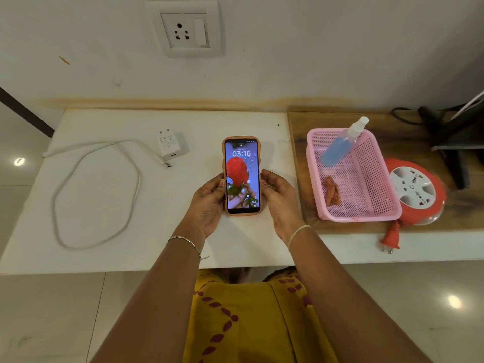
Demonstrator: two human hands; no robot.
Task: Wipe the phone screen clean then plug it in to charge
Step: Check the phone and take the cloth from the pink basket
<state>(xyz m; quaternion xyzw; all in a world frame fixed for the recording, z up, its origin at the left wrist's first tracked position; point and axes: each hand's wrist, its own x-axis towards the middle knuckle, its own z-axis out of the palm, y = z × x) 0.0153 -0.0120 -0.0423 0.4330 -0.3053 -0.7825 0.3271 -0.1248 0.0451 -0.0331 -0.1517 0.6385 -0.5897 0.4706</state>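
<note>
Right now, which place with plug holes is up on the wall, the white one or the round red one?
The white square wall socket, fixed above the table. The round red extension reel lies flat on the wooden board beside the pink basket.

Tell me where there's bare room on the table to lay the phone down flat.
Bare tabletop lies between the charger and the phone, and inside the cable loop. The right side is crowded: basket with spray bottle and cloth, then the extension reel.

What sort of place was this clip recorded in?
Probably a room in a home: a white table against a wall with a wall socket, a tiled floor, and a pink basket of cleaning items.
</note>
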